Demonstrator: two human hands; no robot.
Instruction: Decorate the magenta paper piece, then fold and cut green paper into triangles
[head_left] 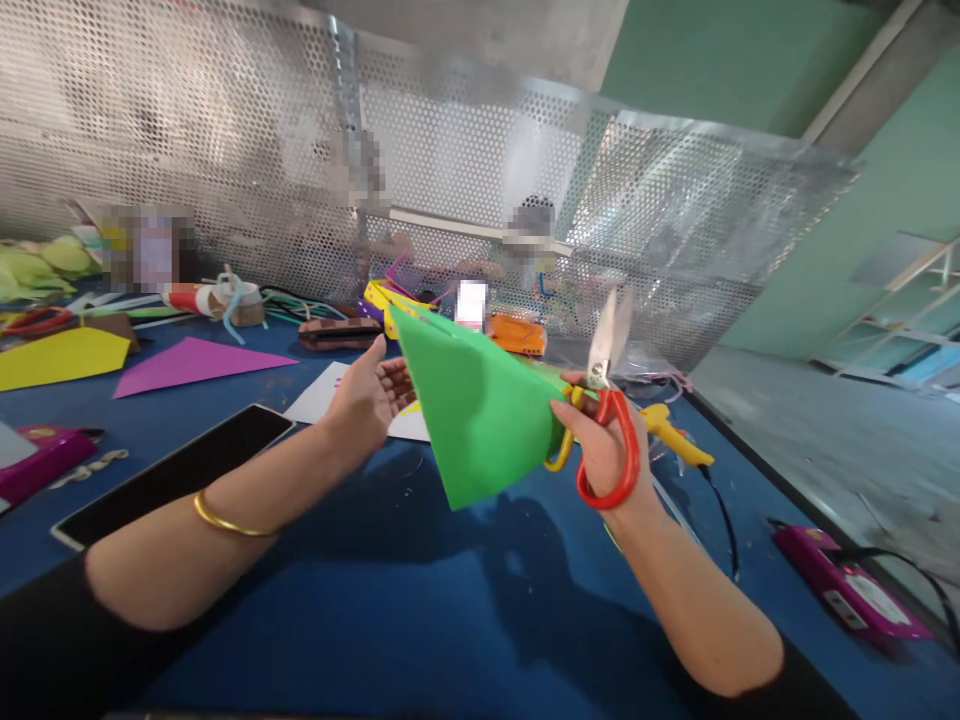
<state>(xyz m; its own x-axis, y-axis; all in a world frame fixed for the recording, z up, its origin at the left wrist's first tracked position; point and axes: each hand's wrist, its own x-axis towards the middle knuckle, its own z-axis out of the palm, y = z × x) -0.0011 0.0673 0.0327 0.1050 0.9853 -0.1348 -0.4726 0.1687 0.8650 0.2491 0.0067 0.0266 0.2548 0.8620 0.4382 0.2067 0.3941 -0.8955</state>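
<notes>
In right hand (600, 450): one scissors (609, 400), one green sheet (476, 410).

Two hands: left hand (367, 400) and right hand (600, 445). One pair of scissors (609, 420); one green sheet (476, 410). On the table: one yellow sheet (60, 357), one purple sheet (191, 363), one phone (176, 470), one glue gun (675, 435)

Two bare forearms over the blue counter (420, 620), each ending near the elbow in a black sleeve. Left sleeve (45, 640) dark and plain, cut off by the lower left frame edge, well left of the bangle. Thin gold bangle (225, 520) round the left wrist, smooth, unmarked, a plain narrow band. Right sleeve (795, 690) black too, only a sliver showing at the bottom edge, far right of the bangle. No rings, watch or gloves visible on left grip (367, 400) or right grip (604, 445).
</notes>
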